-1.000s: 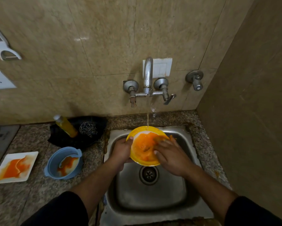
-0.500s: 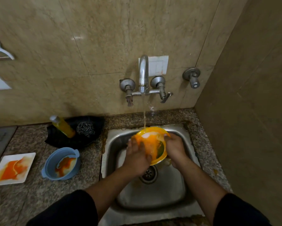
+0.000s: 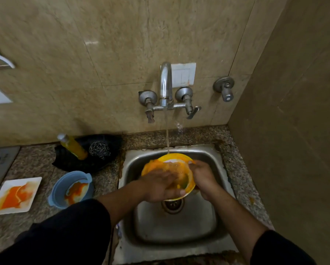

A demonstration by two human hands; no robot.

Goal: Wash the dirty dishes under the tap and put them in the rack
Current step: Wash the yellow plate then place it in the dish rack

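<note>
A yellow plate [image 3: 172,158] smeared with orange sauce is tilted over the steel sink [image 3: 179,230], under a thin stream of water from the wall tap [image 3: 166,83]. My left hand [image 3: 158,185] lies flat across the plate's face, fingers stretched out in the wet sauce. At the plate's right rim, my right hand [image 3: 204,178] grips the edge. A blue bowl [image 3: 63,185] and a white square plate [image 3: 15,196], both stained orange, sit on the counter to the left. No rack is in view.
A yellow soap bottle [image 3: 73,147] and a steel scrubber [image 3: 99,150] rest on a black cloth [image 3: 68,163] behind the blue bowl. A second valve [image 3: 224,87] sticks out of the wall at the right. A side wall closes off the right.
The hands swapped roles: one second ago my left hand held the plate's left edge and my right rubbed it. Now my right grips the right rim and my left rubs the face.
</note>
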